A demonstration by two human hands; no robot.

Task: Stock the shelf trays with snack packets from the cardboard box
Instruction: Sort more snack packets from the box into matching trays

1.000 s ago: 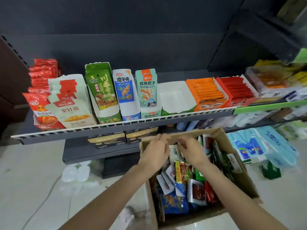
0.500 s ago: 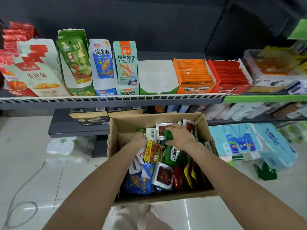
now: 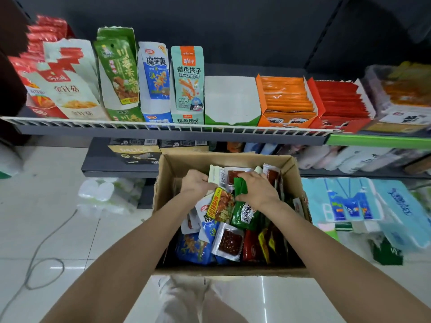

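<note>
Both hands are down in the cardboard box (image 3: pixel 168 180) on the floor, close together among the snack packets (image 3: pixel 227 241). The right hand (image 3: pixel 256 191) pinches a green packet (image 3: pixel 241 186), thumb under and fingers over. The left hand (image 3: pixel 196 183) curls against a pale packet (image 3: pixel 215 177), though whether it truly grips is hard to tell. Above, on the shelf (image 3: pixel 163 132), an empty white tray (image 3: pixel 231 101) sits between the teal carton (image 3: pixel 187 78) and the orange tray (image 3: pixel 285 99).

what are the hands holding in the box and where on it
The right hand pinches a glossy green snack packet at its top edge. The left hand grips the side of some pale white packets near the brown cardboard box's back wall.
</note>
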